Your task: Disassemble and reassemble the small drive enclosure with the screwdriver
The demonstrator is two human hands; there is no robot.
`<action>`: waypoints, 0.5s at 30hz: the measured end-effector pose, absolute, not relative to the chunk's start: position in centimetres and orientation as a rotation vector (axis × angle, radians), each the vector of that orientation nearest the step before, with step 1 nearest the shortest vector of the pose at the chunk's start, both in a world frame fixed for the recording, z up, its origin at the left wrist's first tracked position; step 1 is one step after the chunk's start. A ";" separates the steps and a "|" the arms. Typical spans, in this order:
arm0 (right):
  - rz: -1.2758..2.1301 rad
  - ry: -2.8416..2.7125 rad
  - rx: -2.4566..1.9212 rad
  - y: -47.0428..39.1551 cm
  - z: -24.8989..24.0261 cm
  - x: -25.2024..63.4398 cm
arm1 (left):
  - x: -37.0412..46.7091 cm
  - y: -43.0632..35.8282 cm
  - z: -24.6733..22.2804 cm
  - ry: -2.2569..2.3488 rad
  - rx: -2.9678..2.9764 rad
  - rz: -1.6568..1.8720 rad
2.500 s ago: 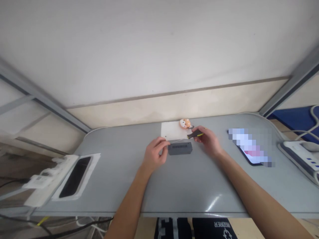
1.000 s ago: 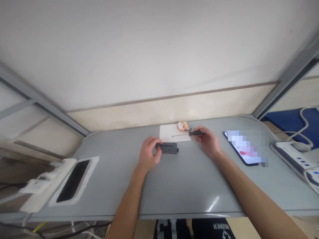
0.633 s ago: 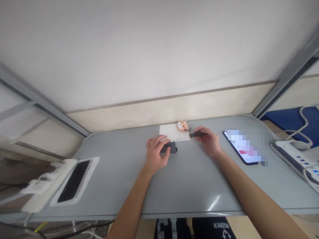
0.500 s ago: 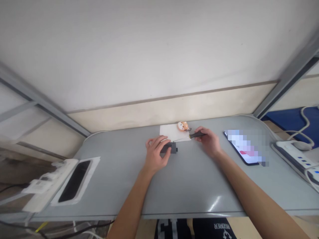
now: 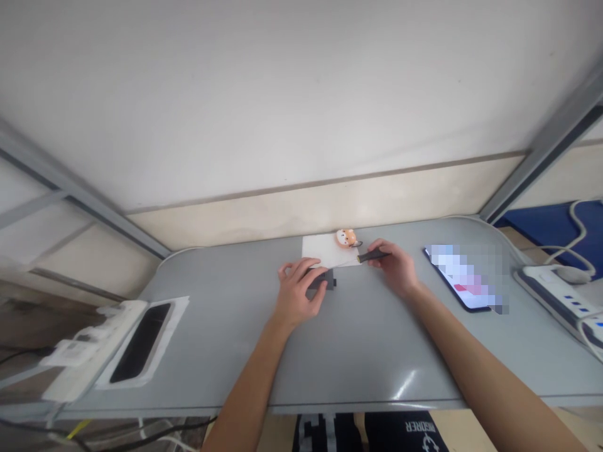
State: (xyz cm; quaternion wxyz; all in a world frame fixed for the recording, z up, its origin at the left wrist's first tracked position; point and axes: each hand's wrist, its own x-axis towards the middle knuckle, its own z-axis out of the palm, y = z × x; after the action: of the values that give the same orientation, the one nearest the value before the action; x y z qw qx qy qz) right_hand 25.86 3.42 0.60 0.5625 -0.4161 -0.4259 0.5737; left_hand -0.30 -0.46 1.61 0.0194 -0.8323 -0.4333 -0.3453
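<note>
The dark box [image 5: 328, 276], a small slotted block lying on the gray table [image 5: 358, 351], is the landmark here. The left hand [image 5: 298, 294] comes over it from its left side, with the fingers curved over its top and the thumb at its near side, gripping it between them and hiding much of it. A small black tab sticks out of the box's right end. The right hand [image 5: 396, 267] is to the right of the box and a little beyond it, its fingers closed around the dark handle of the screwdriver [image 5: 374, 255]. The thin shaft points left toward the box's far edge, close to the left fingertips; whether the tip touches the box cannot be made out. Just beyond the box lies the white sheet [image 5: 325, 248], and at that sheet's far right part, beyond the box, sits the orange-and-white animal-faced case [image 5: 346, 238] with a dark loop. Well to the right of the box is the lit phone [image 5: 452, 276], its screen partly blurred, and farther right the white power strip [image 5: 556, 292]. Well to the left of the box is the black slab [image 5: 140, 343] with a white surround.
</note>
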 end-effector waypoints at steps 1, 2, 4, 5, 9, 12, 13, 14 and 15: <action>1.347 -1.007 -0.985 3.4 0.6 25.9 | -0.3 -0.5 1.6 -1.344 -2.585 -1.066; 1.344 -1.009 -0.989 3.4 0.6 25.9 | -0.3 -0.5 1.6 -1.342 -2.586 -1.062; 1.341 -1.017 -0.998 3.4 0.7 26.0 | -0.3 -0.5 1.6 -1.339 -2.590 -1.055; 1.338 -1.025 -1.004 3.4 0.8 26.0 | -0.3 -0.5 1.6 -1.340 -2.594 -1.048; 1.322 -1.056 -1.021 3.4 1.0 26.2 | -0.3 -0.5 1.7 -1.343 -2.610 -1.019; 1.282 -1.086 -1.032 3.6 0.8 26.6 | -0.3 -0.5 1.7 -1.340 -2.612 -1.022; 1.265 -1.103 -1.035 3.6 0.6 26.7 | -0.2 -0.5 1.8 -1.343 -2.611 -1.022; 1.248 -1.122 -1.036 3.7 0.5 26.9 | -0.2 -0.5 1.8 -1.346 -2.607 -1.020; 1.232 -1.143 -1.036 3.8 0.4 27.0 | -0.2 -0.5 1.8 -1.349 -2.604 -1.016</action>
State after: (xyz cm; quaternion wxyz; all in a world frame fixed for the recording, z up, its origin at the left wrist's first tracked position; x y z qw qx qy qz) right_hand 27.00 3.77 0.39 0.5511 -0.4380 -0.4829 0.5208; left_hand -0.19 -0.50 1.85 0.0189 -0.8388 -0.4346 -0.3273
